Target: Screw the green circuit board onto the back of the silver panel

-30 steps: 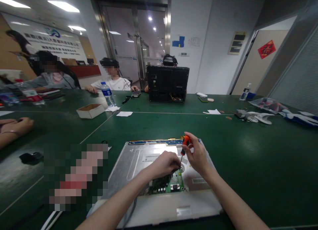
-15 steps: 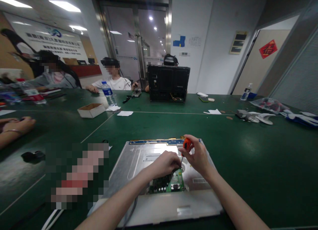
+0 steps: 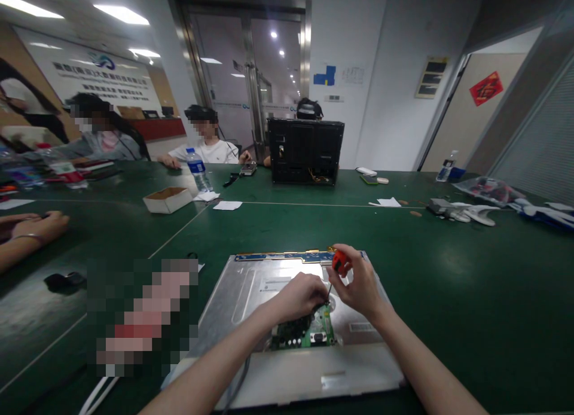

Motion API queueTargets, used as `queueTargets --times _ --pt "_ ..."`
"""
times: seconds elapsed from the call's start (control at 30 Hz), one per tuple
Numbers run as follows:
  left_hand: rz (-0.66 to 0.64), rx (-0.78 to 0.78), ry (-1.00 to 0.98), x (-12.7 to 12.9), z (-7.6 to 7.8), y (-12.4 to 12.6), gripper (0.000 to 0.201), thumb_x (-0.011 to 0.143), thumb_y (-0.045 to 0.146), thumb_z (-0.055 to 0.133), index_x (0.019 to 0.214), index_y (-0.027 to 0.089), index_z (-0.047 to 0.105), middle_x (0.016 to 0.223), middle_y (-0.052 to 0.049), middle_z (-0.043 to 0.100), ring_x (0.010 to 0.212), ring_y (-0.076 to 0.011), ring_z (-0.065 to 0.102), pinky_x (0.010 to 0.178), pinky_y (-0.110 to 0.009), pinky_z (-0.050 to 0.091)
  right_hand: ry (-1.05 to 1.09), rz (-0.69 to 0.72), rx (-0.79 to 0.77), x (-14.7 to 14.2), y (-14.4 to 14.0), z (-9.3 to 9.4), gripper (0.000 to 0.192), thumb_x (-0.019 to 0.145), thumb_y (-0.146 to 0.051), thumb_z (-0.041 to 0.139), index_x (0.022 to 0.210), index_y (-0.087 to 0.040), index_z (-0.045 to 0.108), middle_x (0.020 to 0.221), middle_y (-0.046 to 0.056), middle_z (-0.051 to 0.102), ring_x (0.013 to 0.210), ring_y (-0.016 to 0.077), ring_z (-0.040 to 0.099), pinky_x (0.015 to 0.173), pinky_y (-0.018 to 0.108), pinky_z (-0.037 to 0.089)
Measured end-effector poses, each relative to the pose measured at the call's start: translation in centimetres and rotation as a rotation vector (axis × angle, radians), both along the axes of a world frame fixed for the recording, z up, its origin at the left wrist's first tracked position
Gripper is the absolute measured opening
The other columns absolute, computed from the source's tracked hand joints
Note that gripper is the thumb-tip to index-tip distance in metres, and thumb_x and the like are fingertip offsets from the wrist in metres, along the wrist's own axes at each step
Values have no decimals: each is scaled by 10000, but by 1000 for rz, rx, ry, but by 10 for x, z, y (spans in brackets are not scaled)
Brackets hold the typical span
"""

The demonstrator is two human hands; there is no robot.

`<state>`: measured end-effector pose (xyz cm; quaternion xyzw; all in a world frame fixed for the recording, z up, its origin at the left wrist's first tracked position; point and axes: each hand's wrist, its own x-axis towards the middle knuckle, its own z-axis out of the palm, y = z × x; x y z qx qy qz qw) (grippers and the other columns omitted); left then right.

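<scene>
On the green table [image 3: 448, 295], nearest the camera, a silver metal panel [image 3: 251, 283] lies flat, back side up. Green circuit board [image 3: 309, 331] sits on panel's near-centre area, just inside the near edge. Blue strip [image 3: 287, 256] runs along panel's far edge.

Right hand [image 3: 359, 283] is closed around an orange-handled screwdriver [image 3: 339, 263], fingers wrapped on the grip, shaft angled down toward the board's far edge. Left hand [image 3: 301, 295] is curled, fingertips bunched at the screwdriver tip just above the board; can't tell whether they're pinching anything.

Beyond the panel: black monitor housing [image 3: 306, 150] stands upright at the table's far side, a person behind it. Far left of panel: open cardboard box [image 3: 168, 200], water bottle [image 3: 197, 170], two seated people. Another person's hand [image 3: 38, 226] rests on the table at left. Far right of panel: white gloves [image 3: 475, 213].
</scene>
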<state>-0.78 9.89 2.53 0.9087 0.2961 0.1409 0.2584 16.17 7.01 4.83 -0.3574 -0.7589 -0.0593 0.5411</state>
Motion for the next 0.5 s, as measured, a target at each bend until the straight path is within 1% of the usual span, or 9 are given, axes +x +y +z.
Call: queueTargets --times 0.1,0.2,0.37,0.5 --pt "11 1 23 0 2 -1 236 737 7 551 781 149 735 760 -30 717 711 -157 621 687 -225 421 -23 -23 6 1 1 1 320 879 -278 580 1173 -211 472 711 -34 547 496 86 490 471 203 433" --pt "23 6 38 0 6 -3 222 741 17 560 784 148 734 745 -31 714 696 -159 614 678 -230 413 -24 -1 1 2 1 3 336 880 -301 575 1188 -206 479 724 -27 554 496 84 476 464 200 436" --pt "46 47 56 0 8 -6 204 742 29 571 780 154 727 762 -34 718 724 -170 624 663 -229 409 -1 45 -58 2 -2 5 379 874 -188 477 1252 -192 451 840 33 612 610 115 565 501 212 491" --pt "49 77 64 1 9 -6 192 727 27 583 768 153 722 763 -35 719 736 -178 631 672 -237 411 10 33 -41 2 -2 5 406 848 -153 494 1249 -201 447 798 11 598 568 105 547 473 199 472"
